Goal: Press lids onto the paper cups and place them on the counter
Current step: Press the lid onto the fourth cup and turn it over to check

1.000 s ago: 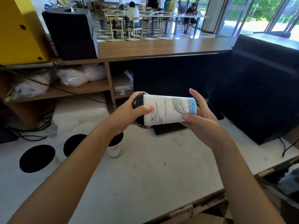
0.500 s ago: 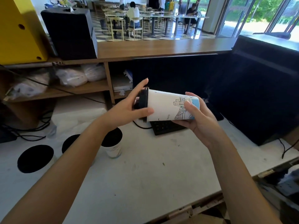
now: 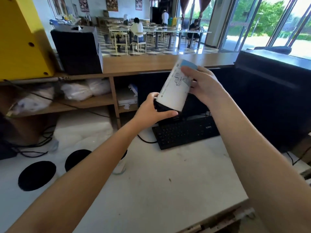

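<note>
Tips white printed paper cup (image 3: 173, 91) from its earlier sideways lie to nearly upside down, black plastic lid (image 3: 164, 107) lowest, aloft above black keyboard (image 3: 185, 132) on pale surface (image 3: 168, 182). Cups the lid with left grip (image 3: 151, 110), fingers curled round it; pinches the cup's upper wall with right grip (image 3: 203, 88).

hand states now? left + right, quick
Left hand: grips the black lid at the low end of the paper cup.
Right hand: holds the paper cup near its raised base.
</note>
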Tool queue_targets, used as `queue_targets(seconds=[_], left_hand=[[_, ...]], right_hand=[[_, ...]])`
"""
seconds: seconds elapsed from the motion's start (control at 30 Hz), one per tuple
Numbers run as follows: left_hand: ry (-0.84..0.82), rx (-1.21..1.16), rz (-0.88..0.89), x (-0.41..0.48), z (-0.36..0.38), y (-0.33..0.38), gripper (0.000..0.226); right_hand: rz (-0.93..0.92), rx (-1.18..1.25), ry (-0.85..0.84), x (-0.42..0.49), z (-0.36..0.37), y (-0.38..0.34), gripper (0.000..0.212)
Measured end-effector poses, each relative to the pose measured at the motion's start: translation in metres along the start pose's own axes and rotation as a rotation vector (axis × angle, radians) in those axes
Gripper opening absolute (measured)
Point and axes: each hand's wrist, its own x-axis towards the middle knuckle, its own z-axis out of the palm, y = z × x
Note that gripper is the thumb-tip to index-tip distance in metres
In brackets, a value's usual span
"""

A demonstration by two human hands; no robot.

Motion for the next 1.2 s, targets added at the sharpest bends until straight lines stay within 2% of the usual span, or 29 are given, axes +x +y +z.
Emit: queue_targets(seconds=[0.2,0.63,0.7,0.77,0.83,0.9,0.97,1.07,1.13,1.2], left_hand=[[0.084,-0.167,-0.041,0.029,0.019,-0.003,0.085],[-0.023,-0.399,-0.156,0.043,0.030,-0.039,0.087],[-0.043,-0.562,-0.193,0.037,0.037,-0.038,0.084],[-0.077,-0.858,-0.228,0.029,0.044,-0.040,0.084],[-0.129,-1.220,-0.250,0.023,0.051,-0.042,0.082],[-0.142,-1.456,-0.241,0.015,0.055,-0.036,0.066],[-0.127,-1.557,-0.221,0.012,0.054,-0.030,0.061],[0.008,-1.611,-0.245,0.016,0.041,-0.028,0.056],[0.096,-1.620,-0.272,0.023,0.030,-0.026,0.052],[0.132,-1.586,-0.278,0.030,0.020,-0.020,0.047]], right_hand=[[-0.184,-0.375,0.014,0.035,0.030,-0.022,0.064],[-0.232,-0.653,0.001,0.052,0.039,0.006,0.071],[-0.233,-0.671,0.003,0.050,0.040,0.006,0.071],[-0.237,-0.617,0.026,0.046,0.039,0.004,0.069],[-0.215,-0.461,0.060,0.041,0.039,0.004,0.067],[-0.167,-0.269,0.072,0.035,0.035,0.006,0.066],[-0.127,-0.139,0.045,0.028,0.024,0.009,0.060],[-0.096,-0.109,-0.025,0.019,0.001,0.016,0.048],[-0.060,-0.225,-0.055,0.013,-0.013,0.024,0.053],[-0.054,-0.489,-0.077,0.009,-0.022,0.034,0.061]])
